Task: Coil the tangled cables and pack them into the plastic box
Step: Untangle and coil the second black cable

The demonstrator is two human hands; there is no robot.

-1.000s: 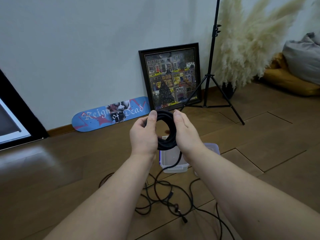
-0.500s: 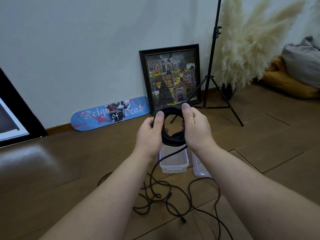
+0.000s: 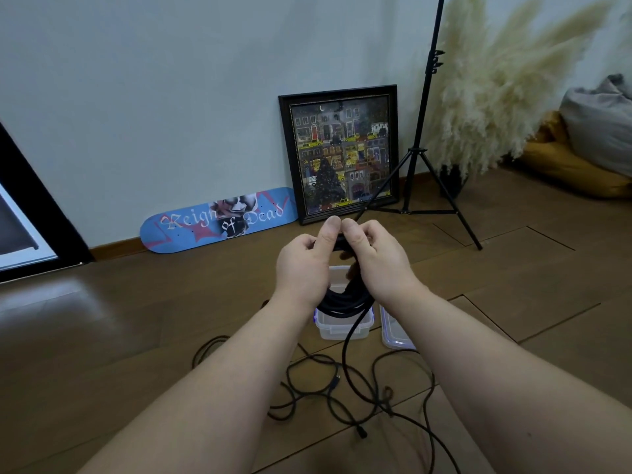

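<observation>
A black cable coil (image 3: 345, 299) hangs between my two hands above the floor. My left hand (image 3: 304, 265) grips its top left, thumb up. My right hand (image 3: 379, 265) grips its top right, and the two thumbs meet at the top. The loose end of the cable runs down from the coil to a tangle of black cables (image 3: 342, 391) on the wooden floor. Below the coil stands the clear plastic box (image 3: 342, 328), open. Its clear lid (image 3: 393, 331) with a blue seal lies just right of it.
A blue skateboard deck (image 3: 219, 218) and a framed picture (image 3: 342, 152) lean on the wall. A black tripod stand (image 3: 420, 148) stands right of the picture, with pampas grass (image 3: 496, 97) and cushions (image 3: 588, 145) beyond. A dark frame (image 3: 24, 217) leans at far left.
My hands have drawn together at the top of the coil, squeezing the ring narrower. The coil now hangs lower, over the box.
</observation>
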